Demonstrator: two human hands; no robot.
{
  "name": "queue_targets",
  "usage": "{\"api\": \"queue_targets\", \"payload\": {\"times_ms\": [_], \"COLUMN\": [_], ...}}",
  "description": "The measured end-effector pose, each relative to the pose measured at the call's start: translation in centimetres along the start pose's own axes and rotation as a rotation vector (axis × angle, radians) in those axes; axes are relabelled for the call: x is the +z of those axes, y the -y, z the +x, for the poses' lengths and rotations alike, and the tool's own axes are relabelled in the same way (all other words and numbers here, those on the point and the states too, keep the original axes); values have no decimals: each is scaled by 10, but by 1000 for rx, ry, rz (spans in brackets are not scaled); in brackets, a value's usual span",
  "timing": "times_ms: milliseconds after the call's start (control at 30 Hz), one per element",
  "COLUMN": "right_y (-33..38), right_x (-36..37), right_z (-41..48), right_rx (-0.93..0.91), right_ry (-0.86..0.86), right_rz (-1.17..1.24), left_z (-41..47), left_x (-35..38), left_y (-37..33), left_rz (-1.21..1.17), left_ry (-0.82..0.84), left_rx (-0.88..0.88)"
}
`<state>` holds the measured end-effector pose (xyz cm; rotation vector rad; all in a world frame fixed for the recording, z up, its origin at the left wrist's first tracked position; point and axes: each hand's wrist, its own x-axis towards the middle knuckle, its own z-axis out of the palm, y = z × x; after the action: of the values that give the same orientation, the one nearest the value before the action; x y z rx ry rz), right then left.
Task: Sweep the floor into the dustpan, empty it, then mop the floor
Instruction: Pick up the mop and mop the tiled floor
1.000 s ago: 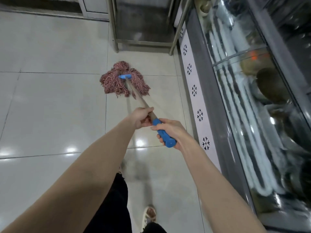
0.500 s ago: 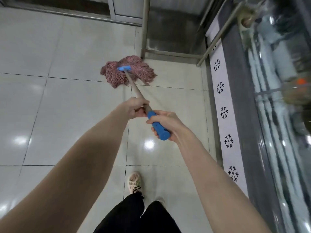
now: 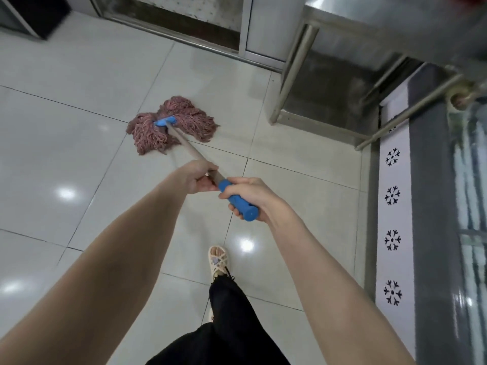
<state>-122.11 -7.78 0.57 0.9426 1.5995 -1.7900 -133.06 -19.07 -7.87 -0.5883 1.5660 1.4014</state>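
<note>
my right hand curls around the mop's blue grip, my left hand wraps the pole just ahead of it. the pink mop head lies spread on the tiled floor, beyond my left hand.

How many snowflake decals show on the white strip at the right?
4 snowflake decals, spaced in a column down the white strip at the right. A dark mark above, behind the metal bar, may be a hidden fifth.
</note>
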Motion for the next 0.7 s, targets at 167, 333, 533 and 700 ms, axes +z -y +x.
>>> {"api": "queue_targets", "payload": {"times_ms": [167,333,533,700], "right_y": [43,75,113,140], "right_x": [-9,8,42,78], "right_z": [34,59,90,116], "right_rx": [-4,2,4,6], "right_ry": [-28,-5,21,7], "right_rz": [-11,-30,-21,15], "left_z": [17,41,74,97], "left_x": [-1,-27,-73,-116], "left_y": [-43,-71,-103,-135], "left_rz": [-120,-177,-157,-129], "left_ry": [51,31,40,63], "left_rx": [-12,-22,-24,-35]}}
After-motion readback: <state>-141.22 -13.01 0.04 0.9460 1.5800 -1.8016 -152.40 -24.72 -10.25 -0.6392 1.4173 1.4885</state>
